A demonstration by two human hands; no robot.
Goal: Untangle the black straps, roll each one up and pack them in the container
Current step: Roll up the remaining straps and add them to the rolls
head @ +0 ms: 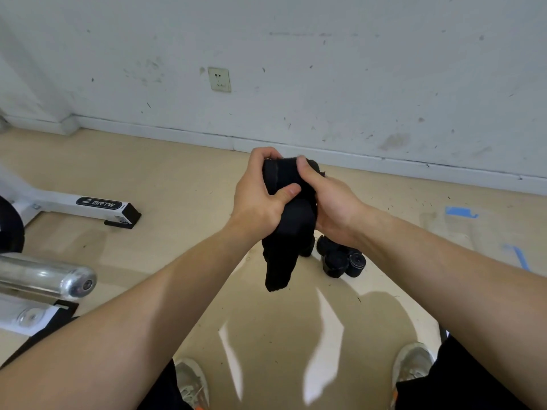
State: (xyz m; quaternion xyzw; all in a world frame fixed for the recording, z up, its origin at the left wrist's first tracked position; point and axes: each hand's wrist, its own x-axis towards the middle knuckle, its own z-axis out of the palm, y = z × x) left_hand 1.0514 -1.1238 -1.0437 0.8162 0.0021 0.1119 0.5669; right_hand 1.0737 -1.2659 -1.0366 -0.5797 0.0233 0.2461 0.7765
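The black strap [291, 229] was up in the air, bunched into a thick dark wad between both hands, out in front of the person and well above the floor [177, 179]. The left hand [260, 193] was wrapped round it from the left, fingers curled over the top and the thumb pressed flat across the front of the fabric. The right hand [328, 202] gripped it from the other side, thumb laid on the upper edge, fingers tucked behind the cloth and out of sight. The two hands sat tight together, almost touching over the wad. One loose end of the strap hung straight down below the wrists, its tip clear of the ground.

Just beneath the right wrist, a small cluster of rolled straps [340, 258] lay on the floor, black cylinders packed close against each other. They lay at the far edge of a pale, glossy patch with bright streaks of reflected light; what that patch was could not be told.

At the bottom of the view stood the person's shoes [192, 383], grey with orange trim, one at each side, with dark trouser legs beside them. Off to the left stood a white exercise machine [59, 202] with a black label reading BRTW, and nearer the camera a chrome bar [44, 276]. Strips of blue tape [460, 212] were stuck to the floor on the right. Behind it all ran a scuffed white wall [355, 84] with a socket [219, 79] set low in it.
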